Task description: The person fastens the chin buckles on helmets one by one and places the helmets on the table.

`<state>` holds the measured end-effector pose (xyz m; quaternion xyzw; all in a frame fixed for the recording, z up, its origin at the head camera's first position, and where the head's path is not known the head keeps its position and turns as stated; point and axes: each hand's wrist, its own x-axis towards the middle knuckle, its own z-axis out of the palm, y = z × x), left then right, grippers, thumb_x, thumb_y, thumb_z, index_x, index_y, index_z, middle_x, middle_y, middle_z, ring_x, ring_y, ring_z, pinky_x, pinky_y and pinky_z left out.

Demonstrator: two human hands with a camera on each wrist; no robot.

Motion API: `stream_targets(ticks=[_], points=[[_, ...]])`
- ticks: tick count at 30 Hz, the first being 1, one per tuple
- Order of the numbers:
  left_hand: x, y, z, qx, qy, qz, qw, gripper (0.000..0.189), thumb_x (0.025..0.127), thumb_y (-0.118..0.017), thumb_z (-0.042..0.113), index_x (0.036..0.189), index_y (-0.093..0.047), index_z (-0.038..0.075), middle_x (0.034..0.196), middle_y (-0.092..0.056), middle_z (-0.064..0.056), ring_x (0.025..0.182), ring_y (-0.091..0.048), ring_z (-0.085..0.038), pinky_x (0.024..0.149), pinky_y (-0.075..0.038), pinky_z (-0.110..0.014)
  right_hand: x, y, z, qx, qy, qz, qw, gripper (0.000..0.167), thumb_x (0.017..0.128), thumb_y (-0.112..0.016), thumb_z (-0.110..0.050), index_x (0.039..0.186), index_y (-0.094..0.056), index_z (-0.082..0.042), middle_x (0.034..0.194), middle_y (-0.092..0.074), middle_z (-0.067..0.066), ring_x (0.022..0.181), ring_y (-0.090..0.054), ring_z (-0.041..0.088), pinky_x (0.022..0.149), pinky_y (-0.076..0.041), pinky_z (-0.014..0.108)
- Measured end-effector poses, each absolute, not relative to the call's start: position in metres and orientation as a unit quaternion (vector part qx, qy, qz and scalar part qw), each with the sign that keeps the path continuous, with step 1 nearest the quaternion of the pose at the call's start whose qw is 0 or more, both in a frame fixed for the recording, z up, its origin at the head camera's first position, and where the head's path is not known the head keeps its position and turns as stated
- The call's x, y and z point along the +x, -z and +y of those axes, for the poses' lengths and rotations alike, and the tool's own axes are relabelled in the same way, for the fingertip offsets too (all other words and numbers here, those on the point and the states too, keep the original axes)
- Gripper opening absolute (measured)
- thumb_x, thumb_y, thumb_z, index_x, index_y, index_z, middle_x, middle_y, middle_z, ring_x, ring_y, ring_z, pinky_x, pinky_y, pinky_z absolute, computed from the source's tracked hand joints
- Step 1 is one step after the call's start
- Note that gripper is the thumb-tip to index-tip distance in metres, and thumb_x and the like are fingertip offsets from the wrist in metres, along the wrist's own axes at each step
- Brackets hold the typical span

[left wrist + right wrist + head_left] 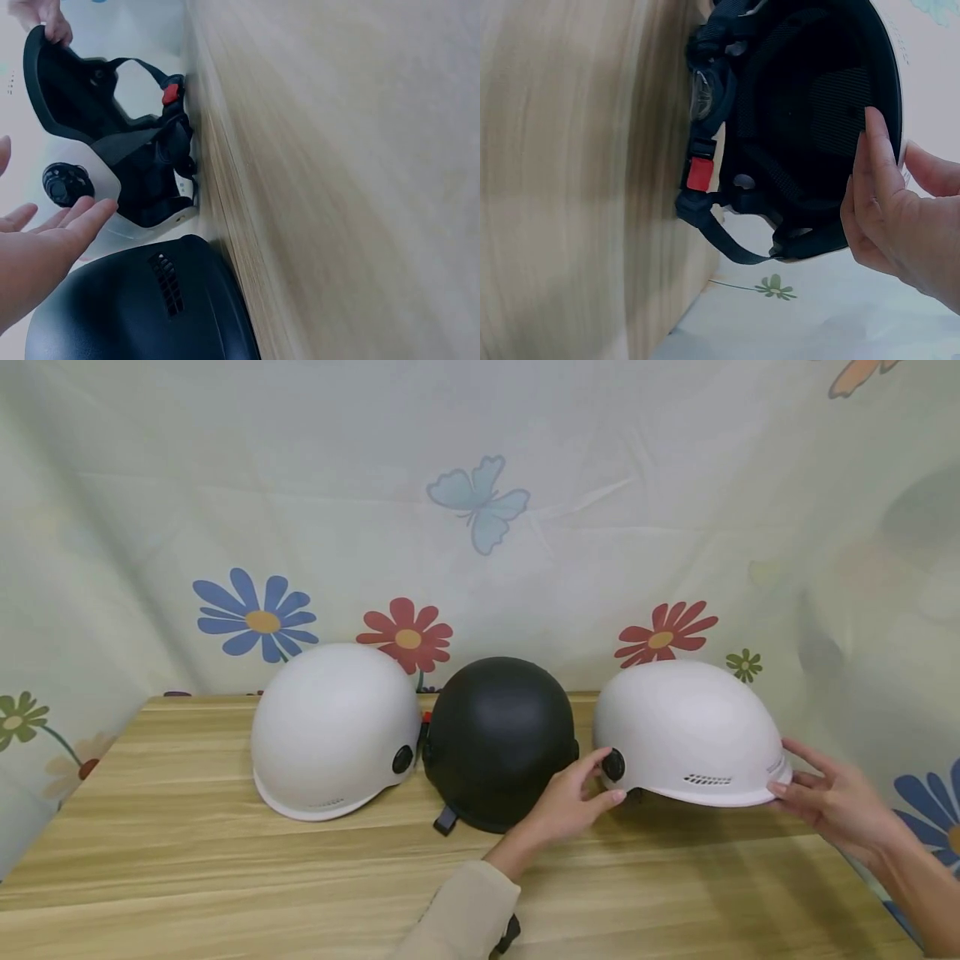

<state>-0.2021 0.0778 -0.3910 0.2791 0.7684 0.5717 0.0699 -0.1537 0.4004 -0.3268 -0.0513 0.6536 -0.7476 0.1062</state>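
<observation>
At the right of the head view is a white helmet [682, 718] with its brim raised off the table. My right hand [843, 802] grips that brim, thumb on the outer shell and fingers inside the rim, as the right wrist view shows. My left hand [566, 806] is at the helmet's other end, fingers extended beside the round black vent [613, 766]. The wrist views show the dark padded lining [810, 112] and a chin strap with a red buckle [700, 174] hanging down to the tabletop.
A black helmet [501, 735] stands in the middle, partly behind my left hand. Left of it sits another white helmet [333, 727]. All are on a wood-grain table [187, 860]. A flowered cloth [360, 485] hangs behind and along the sides.
</observation>
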Motion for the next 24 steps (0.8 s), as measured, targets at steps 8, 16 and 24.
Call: stream_targets(ticks=[8, 16, 24], points=[[-0.203, 0.391, 0.076, 0.289, -0.537, 0.791, 0.045, 0.055, 0.088, -0.063, 0.024, 0.137, -0.041, 0.011, 0.124, -0.053, -0.01, 0.111, -0.052, -0.024, 0.083, -0.045, -0.025, -0.154, 0.342, 0.399, -0.037, 0.752, 0.648, 0.113, 0.086, 0.09, -0.045, 0.012, 0.139, 0.024, -0.003, 0.099, -0.058, 0.008, 0.084, -0.064, 0.023, 0.074, -0.052, 0.031], [-0.204, 0.391, 0.075, 0.284, -0.529, 0.797, 0.06, 0.056, 0.086, -0.064, 0.024, 0.136, -0.041, 0.013, 0.12, -0.053, -0.012, 0.096, -0.056, -0.023, 0.076, -0.044, -0.022, -0.152, 0.352, 0.394, 0.0, 0.731, 0.674, 0.108, 0.088, 0.087, -0.049, 0.013, 0.142, 0.017, -0.004, 0.099, -0.053, 0.009, 0.084, -0.063, 0.021, 0.075, -0.052, 0.032], [-0.205, 0.392, 0.078, 0.269, -0.542, 0.789, 0.103, 0.06, 0.086, -0.065, 0.027, 0.139, -0.038, 0.016, 0.134, -0.046, -0.011, 0.113, -0.052, -0.025, 0.085, -0.046, -0.028, -0.155, 0.355, 0.376, 0.039, 0.654, 0.746, 0.118, 0.097, 0.087, -0.058, 0.002, 0.139, 0.023, -0.005, 0.12, -0.022, 0.039, 0.084, -0.062, 0.028, 0.078, -0.05, 0.044]])
